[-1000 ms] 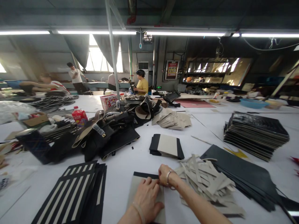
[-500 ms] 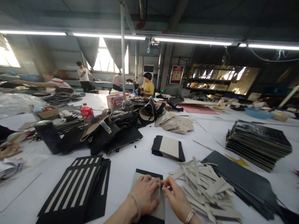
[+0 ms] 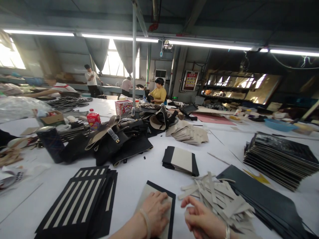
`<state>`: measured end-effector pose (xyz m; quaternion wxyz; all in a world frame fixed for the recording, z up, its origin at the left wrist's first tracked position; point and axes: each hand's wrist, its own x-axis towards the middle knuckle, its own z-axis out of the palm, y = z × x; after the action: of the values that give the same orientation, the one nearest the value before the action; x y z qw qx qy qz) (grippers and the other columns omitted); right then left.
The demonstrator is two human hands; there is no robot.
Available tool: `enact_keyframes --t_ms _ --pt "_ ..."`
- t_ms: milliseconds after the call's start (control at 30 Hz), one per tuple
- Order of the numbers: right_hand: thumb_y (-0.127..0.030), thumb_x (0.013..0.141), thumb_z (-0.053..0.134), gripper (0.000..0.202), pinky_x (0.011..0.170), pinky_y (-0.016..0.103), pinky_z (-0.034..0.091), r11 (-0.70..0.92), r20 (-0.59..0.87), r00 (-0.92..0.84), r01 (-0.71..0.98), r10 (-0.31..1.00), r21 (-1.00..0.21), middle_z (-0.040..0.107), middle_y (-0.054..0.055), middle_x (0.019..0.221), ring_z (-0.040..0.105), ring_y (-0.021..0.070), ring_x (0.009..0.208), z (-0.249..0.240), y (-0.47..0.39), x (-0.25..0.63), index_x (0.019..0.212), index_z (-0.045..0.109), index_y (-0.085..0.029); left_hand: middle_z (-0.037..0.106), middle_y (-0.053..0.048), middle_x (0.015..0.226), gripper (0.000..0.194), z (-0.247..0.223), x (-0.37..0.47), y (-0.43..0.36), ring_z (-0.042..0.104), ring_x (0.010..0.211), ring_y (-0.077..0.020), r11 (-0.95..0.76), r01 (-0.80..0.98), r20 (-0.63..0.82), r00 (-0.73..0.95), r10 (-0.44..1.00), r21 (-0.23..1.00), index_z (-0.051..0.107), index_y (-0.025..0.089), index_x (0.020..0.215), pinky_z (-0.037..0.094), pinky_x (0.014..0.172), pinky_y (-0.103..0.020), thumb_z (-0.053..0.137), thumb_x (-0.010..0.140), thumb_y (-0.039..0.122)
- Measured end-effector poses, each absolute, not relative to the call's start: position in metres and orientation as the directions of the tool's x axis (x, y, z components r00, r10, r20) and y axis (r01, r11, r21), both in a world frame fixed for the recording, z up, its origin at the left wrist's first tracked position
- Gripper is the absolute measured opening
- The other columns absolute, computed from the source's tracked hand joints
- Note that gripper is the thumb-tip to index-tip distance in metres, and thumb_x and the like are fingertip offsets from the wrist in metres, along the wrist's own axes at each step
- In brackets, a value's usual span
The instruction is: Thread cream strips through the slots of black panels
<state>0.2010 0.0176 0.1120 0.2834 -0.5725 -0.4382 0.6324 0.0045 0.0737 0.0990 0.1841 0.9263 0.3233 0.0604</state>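
My left hand [image 3: 156,210] lies with its fingers spread on a beige board [image 3: 143,196] that rests over a black sheet [image 3: 162,188]. A black margin shows along the sheet's far and right edges. My right hand [image 3: 203,217] hovers just right of the sheet, apart from it, fingers loosely bent and thumb separate; I see nothing in it. Beside that hand is a loose heap of pale beige strips [image 3: 224,200]. To the left lie black panels with beige stripes [image 3: 74,199], stacked unevenly.
Beyond my hands sits a small stack of black-and-beige pieces [image 3: 181,159]. On the right are dark flat sheets [image 3: 259,196] and a tall stack of black panels [image 3: 279,159]. Black bag parts [image 3: 124,139] are piled farther back, near a dark cylinder [image 3: 51,144]. Several people work behind.
My right hand has come away from the sheet's edge and moved right, its pinch loosened. The left hand stays on the board, slightly lower. The view has shifted slightly.
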Motion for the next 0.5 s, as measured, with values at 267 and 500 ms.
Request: enact_keyframes --t_ms 267,500 --pt "-0.014 0.052 0.060 0.009 0.052 0.020 0.039 -0.259 -0.284 0.110 0.785 0.953 -0.563 0.060 -0.001 0.058 0.057 0.0128 0.062 0.077 0.104 0.182 0.060 0.063 -0.017 0.045 -0.006 0.130 0.051 0.046 0.021 0.063 0.041 0.114 -0.0283 -0.591 0.653 0.092 0.630 0.771 0.474 0.041 0.030 0.127 0.034 0.097 -0.044 0.052 0.082 0.050" --pt "-0.018 0.053 0.064 0.017 0.051 0.019 0.044 -0.218 -0.439 0.035 0.902 0.898 -0.373 0.070 0.004 0.069 0.064 0.0157 0.066 0.087 0.121 0.167 0.069 0.071 -0.017 0.043 -0.006 0.136 0.051 0.038 0.023 0.068 0.040 0.120 -0.0285 -0.586 0.690 0.037 0.634 0.773 0.425 0.043 0.033 0.127 0.034 0.100 -0.043 0.051 0.081 0.052"
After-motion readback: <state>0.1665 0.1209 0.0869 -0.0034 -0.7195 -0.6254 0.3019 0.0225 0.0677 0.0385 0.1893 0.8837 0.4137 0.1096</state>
